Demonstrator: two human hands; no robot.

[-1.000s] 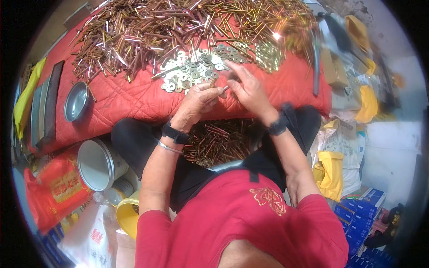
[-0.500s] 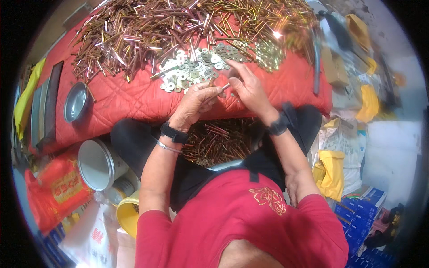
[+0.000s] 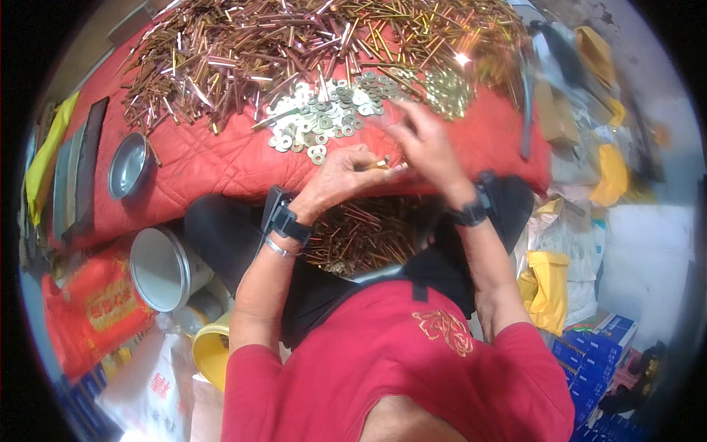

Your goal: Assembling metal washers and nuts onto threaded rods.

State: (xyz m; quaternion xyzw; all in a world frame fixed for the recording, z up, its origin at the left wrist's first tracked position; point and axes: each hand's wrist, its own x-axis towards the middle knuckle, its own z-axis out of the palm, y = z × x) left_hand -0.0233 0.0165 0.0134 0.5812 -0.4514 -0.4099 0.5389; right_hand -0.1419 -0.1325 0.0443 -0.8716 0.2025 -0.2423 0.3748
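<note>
Head view. The left hand is closed, thumb against fingers, on a small metal rod whose end shows at the fingertips. The rod is held just above the near edge of the desk, which is covered with red quilted cloth. The right hand is near it, to the right, with fingers loosely parted. It is blurred; nothing is seen between its fingers, but a small piece there cannot be ruled out.

Beyond the hands lie pale flat washers, with a brassy cluster of small parts to their right and a large heap of rods behind. A metal bowl stands at the left.

Findings on risk, as judgement. First, a drop: only a short part of the rod shows and the hold is at the fingertips, so a slip would be easily caused. Being near the edge, it could fall among the loose rods below and be hard to single out. Second, mixing: rods at the heap's front touch the washers, so a careless sweep could drag one kind into the other. Third, a mis-pick: the washers overlap, and two could come up stuck together. Fourth, snagging: the black wristband on the left wrist could catch the cloth and shift loose pieces.
</note>
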